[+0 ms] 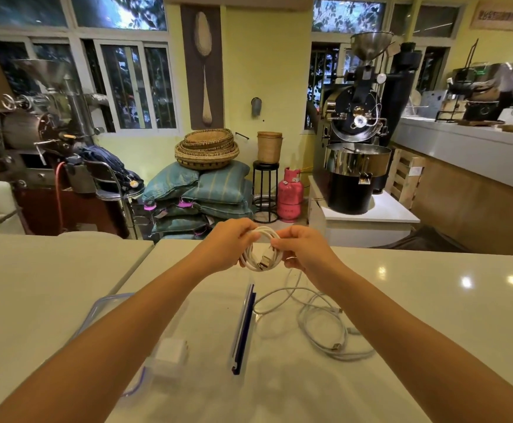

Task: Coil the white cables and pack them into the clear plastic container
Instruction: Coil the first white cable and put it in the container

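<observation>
1 container (95,311), 1 coiled cable (253,265), 2 hands (229,244) (302,248)

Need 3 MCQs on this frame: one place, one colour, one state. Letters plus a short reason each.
1. Where do the loose cables lie?
A. Right of the clear container
B. Inside it
C. On the floor

2. What colour edges the clear container?
A. Red
B. Blue
C. Green

3. What state is the coiled cable in?
A. Packed away
B. Lying flat beside the lid
C. Held between the left hand and right hand

Answers:
1 A: the strands sprawl on the table to the container's right.
2 B: a blue strip runs along its edge.
3 C: both hands pinch the coil, raised off the table.
</observation>
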`<state>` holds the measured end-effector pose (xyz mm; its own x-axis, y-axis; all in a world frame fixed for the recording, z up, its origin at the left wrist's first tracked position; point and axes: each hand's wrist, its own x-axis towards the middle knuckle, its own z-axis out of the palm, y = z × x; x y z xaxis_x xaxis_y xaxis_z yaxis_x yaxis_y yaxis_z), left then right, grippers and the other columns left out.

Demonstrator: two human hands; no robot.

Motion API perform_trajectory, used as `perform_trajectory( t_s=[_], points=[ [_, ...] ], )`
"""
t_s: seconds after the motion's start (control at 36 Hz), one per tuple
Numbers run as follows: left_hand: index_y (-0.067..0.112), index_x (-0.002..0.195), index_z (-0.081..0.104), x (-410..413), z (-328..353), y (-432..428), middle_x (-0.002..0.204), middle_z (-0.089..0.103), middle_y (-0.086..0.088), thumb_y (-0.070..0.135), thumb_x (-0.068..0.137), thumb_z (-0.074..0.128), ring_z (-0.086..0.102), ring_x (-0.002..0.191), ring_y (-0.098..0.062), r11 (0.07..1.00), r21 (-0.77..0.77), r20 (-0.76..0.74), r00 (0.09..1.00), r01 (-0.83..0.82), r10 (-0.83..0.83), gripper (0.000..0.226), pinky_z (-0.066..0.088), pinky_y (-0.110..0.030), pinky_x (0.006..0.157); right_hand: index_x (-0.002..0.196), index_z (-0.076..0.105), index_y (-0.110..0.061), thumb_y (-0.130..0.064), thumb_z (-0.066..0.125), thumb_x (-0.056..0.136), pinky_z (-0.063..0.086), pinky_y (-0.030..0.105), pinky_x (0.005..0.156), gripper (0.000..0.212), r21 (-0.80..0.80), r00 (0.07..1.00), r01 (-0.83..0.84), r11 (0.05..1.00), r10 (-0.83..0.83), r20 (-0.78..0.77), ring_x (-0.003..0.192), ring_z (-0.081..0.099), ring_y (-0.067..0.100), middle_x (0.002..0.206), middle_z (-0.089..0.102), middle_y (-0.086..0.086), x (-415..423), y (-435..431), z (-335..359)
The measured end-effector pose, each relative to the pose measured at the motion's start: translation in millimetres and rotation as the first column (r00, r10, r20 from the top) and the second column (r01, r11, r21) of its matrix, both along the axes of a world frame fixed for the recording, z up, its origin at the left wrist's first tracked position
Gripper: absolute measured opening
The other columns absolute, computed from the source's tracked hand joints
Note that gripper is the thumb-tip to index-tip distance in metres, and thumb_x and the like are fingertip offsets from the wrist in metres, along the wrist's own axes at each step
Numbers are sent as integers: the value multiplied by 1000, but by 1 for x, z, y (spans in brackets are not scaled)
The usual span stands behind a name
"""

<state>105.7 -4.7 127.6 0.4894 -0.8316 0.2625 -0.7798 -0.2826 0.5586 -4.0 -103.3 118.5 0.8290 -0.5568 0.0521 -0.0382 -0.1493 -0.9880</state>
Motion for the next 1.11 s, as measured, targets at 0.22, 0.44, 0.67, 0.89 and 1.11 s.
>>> perform_trajectory(
  t_s=[0.22,0.44,0.67,0.89,1.11],
  points=[
    [4,96,62,17,-9,18,68,53,5,16,94,43,47,53,-5,999,-9,37,998,-44,45,23,40,-6,43,107,60,-2,-4,54,86,29,16,41,23,-67,995,-97,993,95,-24,47,36,9,59,48,1,21,13,-8],
    [7,117,48,28,-18,36,93,57,-4,16,96,40,48,60,-6,992,46,21,993,-120,119,24,39,-15,51,97,64,-4,0,55,85,29,14,38,16,-97,983,-182,979,177,-52,34,35,2,47,45,-2,38,26,-14],
    [9,99,51,40,-24,51,93,65,-13,18,95,42,52,61,-14,988,37,17,989,-149,148,14,41,-24,56,73,58,-14,-7,48,92,35,10,37,22,-80,955,-281,956,271,-121,34,40,0,54,44,3,54,34,-22],
    [4,105,58,53,-33,58,88,62,-9,18,93,46,52,63,-12,986,-7,30,986,-167,167,22,39,-12,53,73,58,-13,-9,47,93,35,15,43,23,42,947,-289,956,292,-134,47,41,8,58,48,3,69,39,-28],
    [10,107,65,66,-56,54,100,69,-11,20,84,62,53,77,-13,964,84,28,968,-251,249,25,41,-25,69,70,57,-10,-9,47,93,35,16,42,25,50,934,-229,972,234,-270,48,40,10,60,48,5,83,40,-44]
  ],
)
